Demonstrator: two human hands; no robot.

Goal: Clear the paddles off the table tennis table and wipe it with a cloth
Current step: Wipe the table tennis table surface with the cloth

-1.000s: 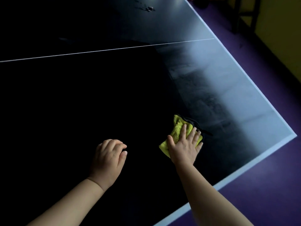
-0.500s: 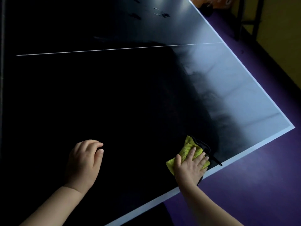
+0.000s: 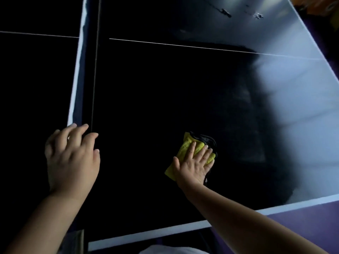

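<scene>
Straight, slightly spread fingers [image 3: 191, 150] of the right hand [image 3: 191, 167] press flat on a folded yellow microfibre cloth with dark trim [image 3: 186, 146], probably so the whole palm bears down for wiping. The cloth lies on the dark, glossy table tennis table [image 3: 146, 107], towards its near white edge. The left hand [image 3: 71, 160] holds nothing, its fingers loosely fanned beside the white-banded net [image 3: 75, 79], seemingly as a brace; whether it touches the top cannot be told. No paddles are visible.
</scene>
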